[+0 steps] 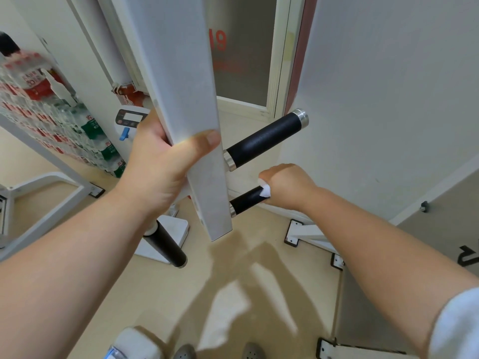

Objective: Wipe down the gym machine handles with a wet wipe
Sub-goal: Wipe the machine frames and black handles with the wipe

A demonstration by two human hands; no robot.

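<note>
Stacked water bottles (51,104) fill the upper left of the frame, and a frosted door (243,60) with red digits sits at top centre. The white post (181,73) runs down the middle and hides the handles' inner ends. It is flat-sided, matt painted metal; the handles are round black textured grips with shiny metal collars. I count three: the upper handle (264,138) right of centre, the lower handle (246,200) just below it, and the left handle (166,244) under my left wrist. My left hand (166,156) wraps the post, thumb across its front. My right hand (287,187) is closed around the lower handle's outer end, with a white wipe (265,190) bunched between fingers and grip.
</note>
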